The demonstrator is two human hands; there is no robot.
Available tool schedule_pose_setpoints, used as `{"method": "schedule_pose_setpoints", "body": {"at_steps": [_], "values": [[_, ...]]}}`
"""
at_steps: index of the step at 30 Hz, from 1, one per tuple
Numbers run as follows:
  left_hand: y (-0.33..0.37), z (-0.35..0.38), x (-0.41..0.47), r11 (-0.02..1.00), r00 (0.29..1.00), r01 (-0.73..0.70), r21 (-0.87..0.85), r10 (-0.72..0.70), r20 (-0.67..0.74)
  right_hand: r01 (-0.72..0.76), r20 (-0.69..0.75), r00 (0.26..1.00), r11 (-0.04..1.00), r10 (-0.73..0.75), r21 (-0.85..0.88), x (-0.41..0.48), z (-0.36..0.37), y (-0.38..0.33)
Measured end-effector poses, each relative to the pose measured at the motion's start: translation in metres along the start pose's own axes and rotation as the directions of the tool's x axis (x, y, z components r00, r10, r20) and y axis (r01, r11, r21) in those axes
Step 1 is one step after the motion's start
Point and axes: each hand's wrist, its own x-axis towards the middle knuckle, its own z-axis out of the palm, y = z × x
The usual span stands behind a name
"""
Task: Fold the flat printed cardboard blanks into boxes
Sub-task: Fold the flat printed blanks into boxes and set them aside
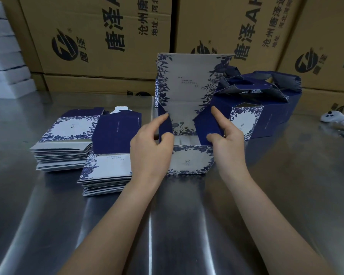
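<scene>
Brushed steel table (187,225) fills the foreground, and two bare forearms reach across it to a half-folded box (190,162) standing on the metal at mid-table. The box's white front panel with its blue flowers faces the person.

The left hand (149,147) pinches the left side flap (165,127). Its index finger stretches to the flap's upper edge and its thumb presses the dark blue face lower down, with the other fingers curled beneath. The right hand (226,139) grips the right side flap (204,126) the same way, index finger up at the top edge and thumb on the blue face below. Its remaining fingers cannot be seen. Both flaps stand raised and angled inward, with the open interior between them.

Just left of the left wrist lies a nearer stack of flat blanks (105,175), and a farther stack of blanks (66,143) sits beyond it to the left. Behind the hands the box's tall lid panel (187,80) rises upright.

To the right, just beside the box, stand several folded boxes (266,108), their top flaps open. A white controller (338,120) lies near the table's right edge. Brown printed cartons (99,36) line the back, and white foam slabs (4,56) are piled at far left.
</scene>
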Motion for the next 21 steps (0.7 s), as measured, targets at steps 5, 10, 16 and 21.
{"method": "schedule_pose_setpoints", "body": {"at_steps": [5, 10, 16, 21], "values": [[-0.003, -0.002, 0.003, 0.999, 1.000, -0.007, 0.033, 0.007, 0.009, -0.168, 0.075, 0.985, 0.966, 0.157, 0.195, 0.004, -0.004, -0.007], [-0.005, -0.003, 0.008, 0.999, 0.999, 0.015, -0.042, -0.013, 0.047, -0.333, 0.197, 0.940, 0.881, 0.280, 0.337, 0.009, -0.011, -0.007], [-0.002, -0.006, 0.016, 0.956, 0.986, 0.159, -0.247, -0.139, 0.095, -0.358, 0.162, 0.934, 0.835, 0.320, 0.417, 0.014, -0.010, -0.002], [-0.002, -0.004, 0.019, 0.897, 0.971, 0.238, -0.372, -0.206, 0.126, -0.359, 0.147, 0.933, 0.815, 0.329, 0.455, 0.016, -0.006, 0.003]]}}
